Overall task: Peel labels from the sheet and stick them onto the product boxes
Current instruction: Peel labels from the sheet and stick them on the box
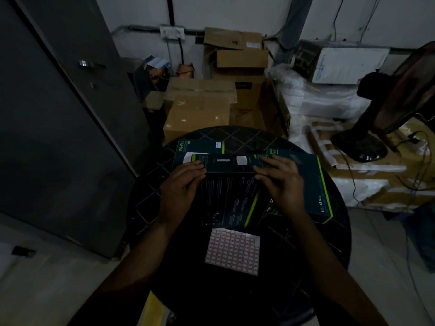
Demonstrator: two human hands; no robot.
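- Two hands on one dark product box (226, 191), which sits mid-tabletop, printed back face up, far edge tipped toward you.
- Your left hand (180, 184) is at the box's left far corner, fingers (195, 169) curled over the edge, gripping it.
- Your right hand (282, 182) is at the right far part of the same box, fingers (266, 171) bent over the edge, holding it.
- Label sheet (233, 251) lies flat on the tabletop just near side of the box, pink grid of small labels, not touched by either hand.
- Second box (313, 184), dark with green edge stripe, lies right of and partly under the held box.
- Third box (200, 145) with "Wi-Fi 5" print lies behind, partly covered.
- Round dark tabletop (329, 243) with a diamond line pattern carries all of it.
- Cardboard cartons (197, 109) are stacked on the floor behind; black fan (367, 128) stands far right; grey door (58, 114) on the left.
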